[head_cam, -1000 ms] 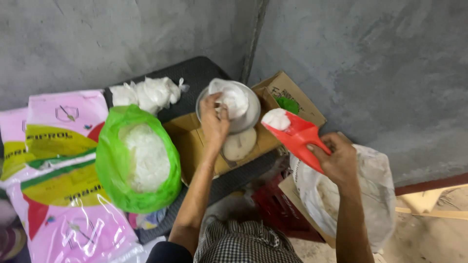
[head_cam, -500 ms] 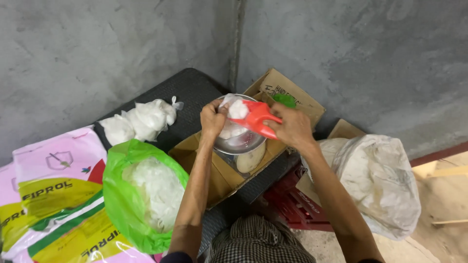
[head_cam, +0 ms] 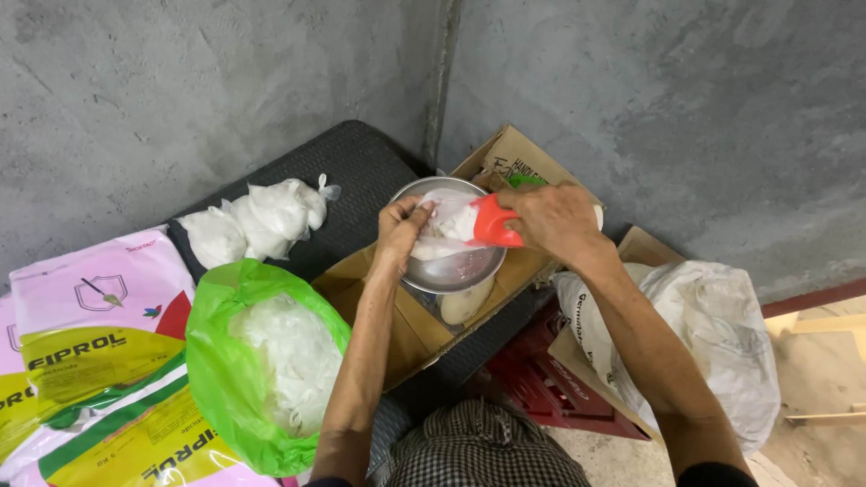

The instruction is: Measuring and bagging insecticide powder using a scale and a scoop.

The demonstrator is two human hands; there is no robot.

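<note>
Right hand [head_cam: 555, 219] is clenching the red scoop [head_cam: 493, 223], tipping leftward into a clear bag [head_cam: 442, 225]. Left hand [head_cam: 401, 225] is pinching the bag open over the metal bowl [head_cam: 456, 268].

A dark ribbed table [head_cam: 347, 176] carries the lot — tied white bags [head_cam: 257, 221] left of the grip, an open cardboard box [head_cam: 406, 316] under it, a green bag [head_cam: 262, 361] nearer.
</note>
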